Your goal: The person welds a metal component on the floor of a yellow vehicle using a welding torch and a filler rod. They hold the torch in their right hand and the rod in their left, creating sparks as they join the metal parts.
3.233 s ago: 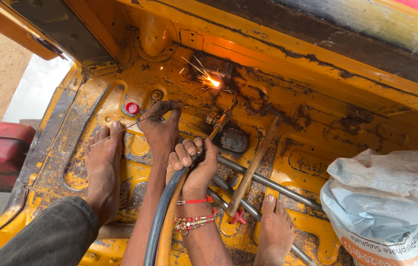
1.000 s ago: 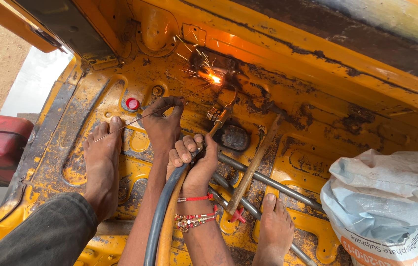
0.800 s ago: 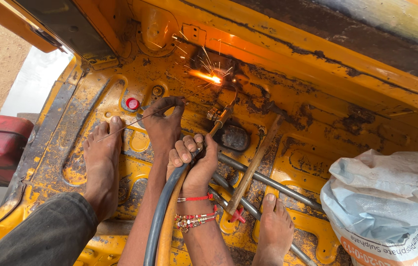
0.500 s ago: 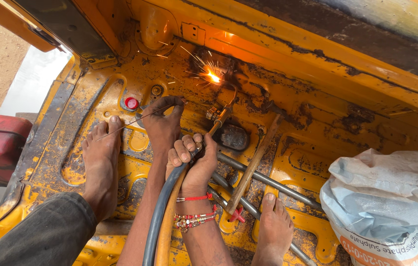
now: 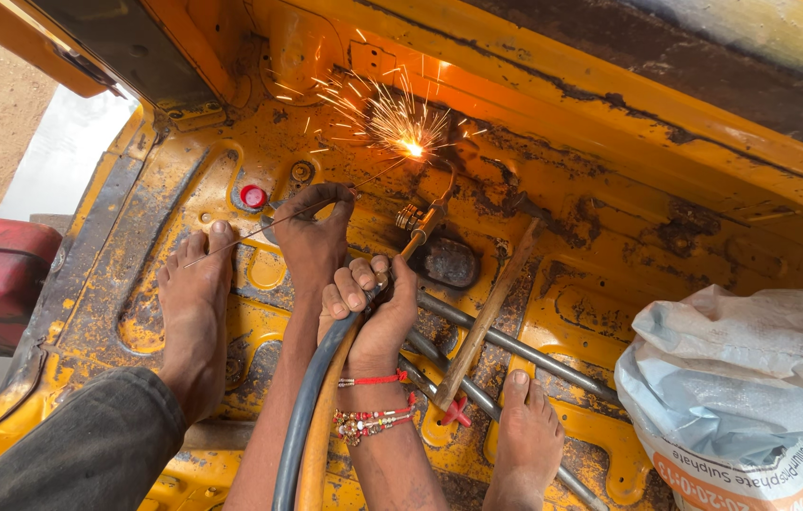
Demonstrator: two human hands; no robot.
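Torch (image 5: 425,220) hoses run up from the person's lap into the right hand (image 5: 373,312), its grip wrapped tight around the handle; just left of it, the left hand (image 5: 314,232) pinches a thin filler rod (image 5: 279,220). Beyond the torch tip, sparks (image 5: 408,123) on the rusted yellow floor pan (image 5: 610,284) have widened from a small glow moments earlier, suggesting metal is now cutting or fusing.

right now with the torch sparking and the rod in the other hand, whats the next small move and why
Probably ease the filler rod tip into the sparking spot: the right hand has the torch flame on the rusty seam, while the left hand holds the rod just short.
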